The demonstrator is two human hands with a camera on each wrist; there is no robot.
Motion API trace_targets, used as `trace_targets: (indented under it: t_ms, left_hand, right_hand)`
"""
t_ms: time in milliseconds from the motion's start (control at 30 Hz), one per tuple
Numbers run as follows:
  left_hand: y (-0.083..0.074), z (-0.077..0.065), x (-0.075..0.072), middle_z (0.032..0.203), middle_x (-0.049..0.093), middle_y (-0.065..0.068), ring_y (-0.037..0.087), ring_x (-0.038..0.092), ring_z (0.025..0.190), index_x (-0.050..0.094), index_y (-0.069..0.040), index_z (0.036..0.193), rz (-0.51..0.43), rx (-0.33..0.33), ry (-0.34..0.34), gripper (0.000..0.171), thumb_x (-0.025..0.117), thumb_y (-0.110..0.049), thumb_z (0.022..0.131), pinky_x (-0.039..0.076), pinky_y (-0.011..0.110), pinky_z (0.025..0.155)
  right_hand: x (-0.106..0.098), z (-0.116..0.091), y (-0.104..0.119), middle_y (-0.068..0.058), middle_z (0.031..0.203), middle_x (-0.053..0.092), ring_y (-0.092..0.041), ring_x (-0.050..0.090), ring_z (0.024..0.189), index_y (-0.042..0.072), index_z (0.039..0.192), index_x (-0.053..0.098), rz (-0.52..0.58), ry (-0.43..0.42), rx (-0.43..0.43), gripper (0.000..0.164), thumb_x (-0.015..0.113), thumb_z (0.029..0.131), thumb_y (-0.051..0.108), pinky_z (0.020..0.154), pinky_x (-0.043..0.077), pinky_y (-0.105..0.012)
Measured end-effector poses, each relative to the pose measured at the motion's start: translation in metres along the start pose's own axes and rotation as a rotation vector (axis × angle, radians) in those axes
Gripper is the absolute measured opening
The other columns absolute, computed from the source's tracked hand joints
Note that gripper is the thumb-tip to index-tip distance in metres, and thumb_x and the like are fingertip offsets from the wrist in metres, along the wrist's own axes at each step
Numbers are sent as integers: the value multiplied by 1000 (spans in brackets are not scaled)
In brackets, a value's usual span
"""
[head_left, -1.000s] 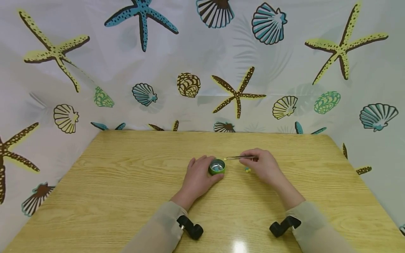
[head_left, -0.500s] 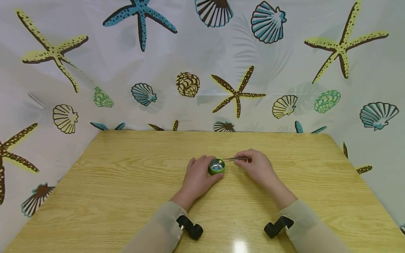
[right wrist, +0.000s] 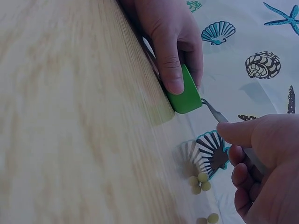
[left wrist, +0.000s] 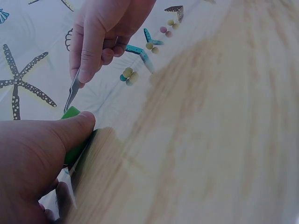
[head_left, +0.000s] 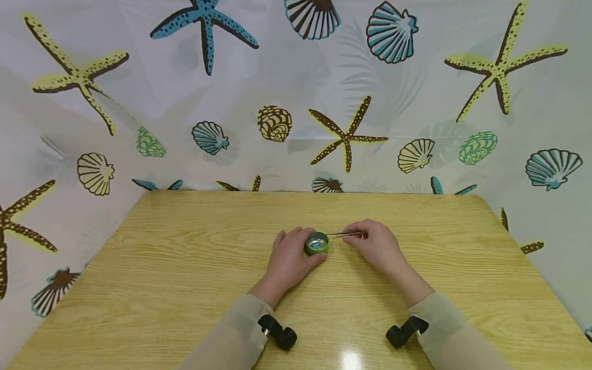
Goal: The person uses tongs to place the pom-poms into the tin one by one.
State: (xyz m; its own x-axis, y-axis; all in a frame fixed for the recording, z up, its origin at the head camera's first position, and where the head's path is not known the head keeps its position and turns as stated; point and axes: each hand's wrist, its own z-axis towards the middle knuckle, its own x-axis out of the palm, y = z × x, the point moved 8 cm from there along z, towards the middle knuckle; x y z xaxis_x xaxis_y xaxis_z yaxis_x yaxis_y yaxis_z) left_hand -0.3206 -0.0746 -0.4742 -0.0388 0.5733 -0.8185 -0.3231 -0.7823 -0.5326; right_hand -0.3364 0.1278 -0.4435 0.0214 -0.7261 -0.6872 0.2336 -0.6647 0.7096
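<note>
Round green cup [head_left: 317, 252] with silvery lining stands on the pale wood-grain worktop [head_left: 208, 267], left grip [head_left: 291, 258] curled round its left side. Right grip [head_left: 375, 241], just beside but apart from the cup, pinches slim silver metal tweezers [head_left: 338, 235], tips at the cup's right rim.

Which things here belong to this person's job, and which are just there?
Probably part of it:
round green tin, silvery inside, held by the left hand
slim silver metal tweezers, pinched in the right hand
small round yellow, pink and teal beads

Just there:
white cloth printed with seashells
black wrist-worn devices
yellowish wooden table
</note>
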Motion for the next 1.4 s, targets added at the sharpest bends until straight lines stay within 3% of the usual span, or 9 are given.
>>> trace_targets:
  t_ms: [600,1000,1400]
  left_hand:
    - [0,-1,2,149,67,16,39,49,152,64,-5,150,-6,10,0,65,86,-39,100,21,64,131]
    - [2,1,2,150,67,15,38,49,153,64,-6,151,7,2,-5,66,87,-40,99,21,63,132]
    - [2,1,2,151,66,15,37,48,154,63,-6,151,5,-1,-1,67,87,-40,99,20,62,132]
  right_hand:
    - [-15,-7,-6,-2,96,70,-21,56,85,13,116,85,40,-14,6,14,80,105,20,72,45,-36]
    - [-37,-17,-28,-7,117,75,-25,57,94,11,124,83,57,-19,39,21,76,108,22,80,48,-40]
    - [-50,-22,-49,-8,113,74,-25,58,93,8,122,83,37,-18,65,20,77,107,21,81,49,-39]
